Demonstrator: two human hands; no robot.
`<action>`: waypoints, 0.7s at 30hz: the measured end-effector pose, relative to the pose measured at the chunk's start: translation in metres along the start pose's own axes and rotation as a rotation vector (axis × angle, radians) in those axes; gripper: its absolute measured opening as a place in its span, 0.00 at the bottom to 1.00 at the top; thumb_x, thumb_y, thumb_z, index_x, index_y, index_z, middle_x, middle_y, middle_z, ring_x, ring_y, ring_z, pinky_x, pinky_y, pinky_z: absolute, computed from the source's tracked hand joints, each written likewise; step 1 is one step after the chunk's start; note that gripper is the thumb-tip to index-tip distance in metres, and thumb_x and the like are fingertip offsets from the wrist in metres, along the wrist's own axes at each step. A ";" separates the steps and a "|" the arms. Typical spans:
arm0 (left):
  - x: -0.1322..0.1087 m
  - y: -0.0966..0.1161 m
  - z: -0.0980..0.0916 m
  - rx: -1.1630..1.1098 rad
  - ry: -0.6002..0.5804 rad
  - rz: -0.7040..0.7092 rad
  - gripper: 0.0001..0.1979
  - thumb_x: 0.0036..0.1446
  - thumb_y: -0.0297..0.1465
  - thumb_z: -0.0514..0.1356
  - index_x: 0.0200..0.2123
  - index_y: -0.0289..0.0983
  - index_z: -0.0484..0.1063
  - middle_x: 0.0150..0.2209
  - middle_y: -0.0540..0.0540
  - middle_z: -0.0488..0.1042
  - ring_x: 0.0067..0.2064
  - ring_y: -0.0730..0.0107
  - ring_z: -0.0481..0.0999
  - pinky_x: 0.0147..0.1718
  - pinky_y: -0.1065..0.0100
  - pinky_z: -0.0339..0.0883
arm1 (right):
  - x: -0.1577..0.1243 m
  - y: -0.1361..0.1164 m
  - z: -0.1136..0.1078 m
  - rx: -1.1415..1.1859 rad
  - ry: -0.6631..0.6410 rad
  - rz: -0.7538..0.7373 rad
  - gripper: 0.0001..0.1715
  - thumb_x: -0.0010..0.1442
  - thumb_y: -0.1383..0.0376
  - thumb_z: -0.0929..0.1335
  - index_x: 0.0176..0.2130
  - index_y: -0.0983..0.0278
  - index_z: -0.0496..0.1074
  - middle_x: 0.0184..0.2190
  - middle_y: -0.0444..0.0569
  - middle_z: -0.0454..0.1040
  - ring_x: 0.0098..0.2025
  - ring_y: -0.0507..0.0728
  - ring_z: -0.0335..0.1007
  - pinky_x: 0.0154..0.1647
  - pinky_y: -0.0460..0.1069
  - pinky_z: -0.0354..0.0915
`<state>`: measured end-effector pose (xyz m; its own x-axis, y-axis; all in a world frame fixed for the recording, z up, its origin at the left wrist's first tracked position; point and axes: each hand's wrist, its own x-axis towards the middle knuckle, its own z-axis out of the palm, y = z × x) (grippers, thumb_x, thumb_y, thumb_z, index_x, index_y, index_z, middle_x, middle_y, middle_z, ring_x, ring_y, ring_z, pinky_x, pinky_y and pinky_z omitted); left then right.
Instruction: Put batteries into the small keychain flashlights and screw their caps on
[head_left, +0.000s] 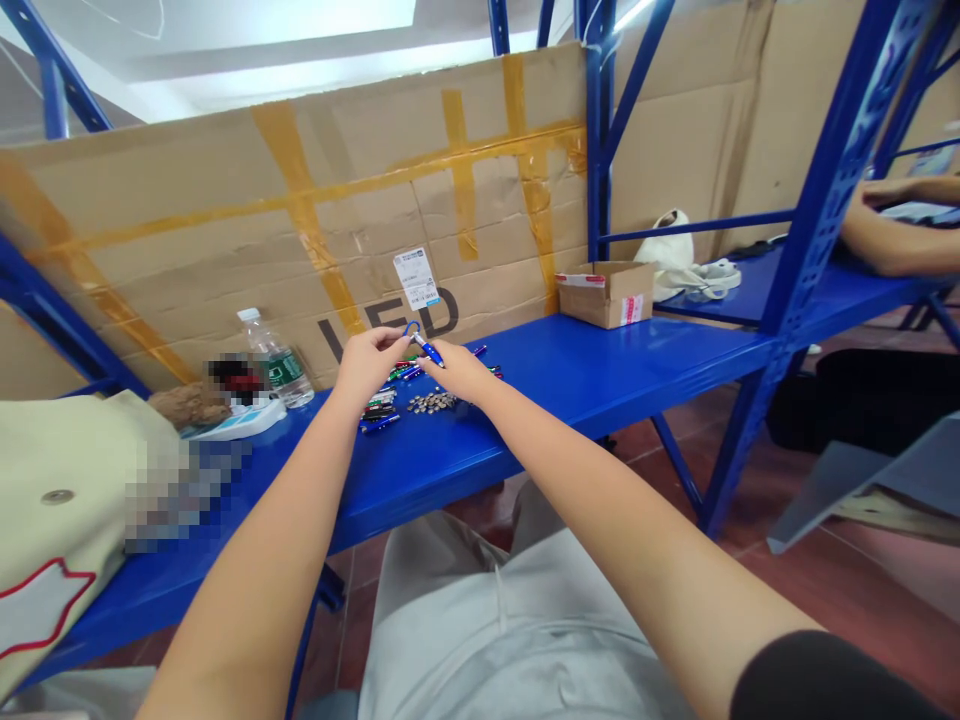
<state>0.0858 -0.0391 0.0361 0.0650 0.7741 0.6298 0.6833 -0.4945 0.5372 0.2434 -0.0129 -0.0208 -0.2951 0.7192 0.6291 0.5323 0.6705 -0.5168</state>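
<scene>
Above the blue shelf, both hands meet on a small blue and silver tube with a curved blue clip at its far end; it looks like a keychain flashlight. My left hand pinches the clip end. My right hand is closed around the near end of the tube, its fingertips partly hidden. Beneath my hands lies a pile of small silvery discs, like button cells. Left of it are several slim coloured tubes, black, silver, red and blue. More such tubes lie behind, partly covered by my hands.
A water bottle stands at the left beside a white and blue object. A cream bag sits farther left. An open cardboard box is at the right, near a blue upright. Taped cardboard backs the shelf. Another person's arm shows far right.
</scene>
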 end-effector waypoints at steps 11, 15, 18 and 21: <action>-0.017 -0.025 0.024 -0.517 -0.156 -0.150 0.19 0.52 0.45 0.62 0.39 0.36 0.73 0.43 0.42 0.78 0.46 0.61 0.76 0.40 0.64 0.74 | -0.005 -0.003 0.006 0.175 -0.030 -0.102 0.18 0.68 0.58 0.56 0.45 0.65 0.67 0.48 0.56 0.73 0.49 0.57 0.68 0.51 0.51 0.61; -0.022 -0.015 0.031 -0.759 -0.149 -0.254 0.14 0.54 0.33 0.64 0.45 0.38 0.71 0.46 0.43 0.77 0.48 0.64 0.76 0.44 0.61 0.74 | -0.001 0.000 0.009 0.183 0.022 -0.087 0.12 0.67 0.62 0.57 0.41 0.65 0.66 0.44 0.54 0.74 0.46 0.55 0.69 0.48 0.49 0.62; -0.023 -0.009 0.034 -0.970 -0.061 -0.396 0.10 0.56 0.28 0.62 0.42 0.38 0.69 0.40 0.45 0.77 0.40 0.72 0.77 0.45 0.63 0.74 | 0.004 -0.001 0.009 0.226 0.137 -0.023 0.10 0.67 0.65 0.57 0.35 0.64 0.64 0.38 0.50 0.73 0.42 0.54 0.69 0.46 0.48 0.62; -0.026 -0.006 0.035 -1.076 -0.103 -0.435 0.08 0.58 0.35 0.62 0.38 0.37 0.69 0.36 0.46 0.76 0.38 0.71 0.77 0.43 0.64 0.74 | 0.008 -0.002 0.008 0.405 0.217 0.071 0.11 0.67 0.64 0.58 0.33 0.62 0.62 0.30 0.45 0.71 0.34 0.52 0.69 0.38 0.47 0.64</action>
<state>0.1059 -0.0424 -0.0029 0.0698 0.9650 0.2529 -0.3039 -0.2209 0.9267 0.2340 -0.0070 -0.0195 -0.0730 0.7400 0.6686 0.1797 0.6692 -0.7210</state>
